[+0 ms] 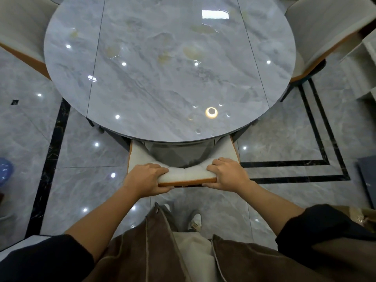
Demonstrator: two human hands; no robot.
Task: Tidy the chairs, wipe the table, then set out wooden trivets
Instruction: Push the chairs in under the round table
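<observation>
A glossy grey tiled floor (81, 190) with black border lines is spreading under everything. A round grey marble table (162, 94) is filling the far middle. One pale cushioned chair (18, 33) is standing at its far left edge and another chair (325, 31) at its far right. A third chair (187, 177) is sitting tucked under the table's near edge, its backrest towards the person. The left hand (146, 178) is gripping the left end of the backrest top. The right hand (227, 173) is gripping the right end. On both, the fingers are curling over the padding with thumbs underneath. Yellowish stains (192, 51) are showing on the far half of the tabletop.
</observation>
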